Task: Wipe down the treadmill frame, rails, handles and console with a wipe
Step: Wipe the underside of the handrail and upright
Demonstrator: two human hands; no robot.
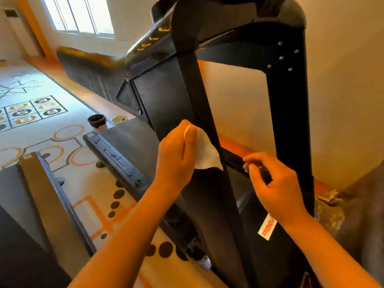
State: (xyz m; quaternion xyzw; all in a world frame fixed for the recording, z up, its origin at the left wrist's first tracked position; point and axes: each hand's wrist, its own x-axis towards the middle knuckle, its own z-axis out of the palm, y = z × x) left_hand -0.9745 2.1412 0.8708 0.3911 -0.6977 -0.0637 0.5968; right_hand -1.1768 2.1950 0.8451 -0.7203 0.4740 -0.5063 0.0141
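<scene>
- A window [79,15] lights the far left, above a patterned floor [68,163] with orange rings and dark dots.
- A small dark-lined bin [97,121] stands on the floor, just beyond the end of the treadmill's ribbed side rail [116,161].
- The left hand [176,154] is raised in front of the treadmill, its fingers [190,129] clamped on a white wipe [204,151].
- The wipe lies bunched in that hand and is pressed against the left edge of the near upright [191,80], about halfway up. A loose corner hangs down to the right across the post.
- The near upright is black and slopes up to the dark console [228,15] overhead.
- The right hand [276,183] is held just right of the near upright, apart from the wipe. Its fingers are curled, thumb and forefinger close together; whether they pinch anything cannot be told.
- A white tag [267,226] with red print shows below the right wrist.
- The far upright [288,121], with bolts near its top, stands by a cream wall [342,90].
</scene>
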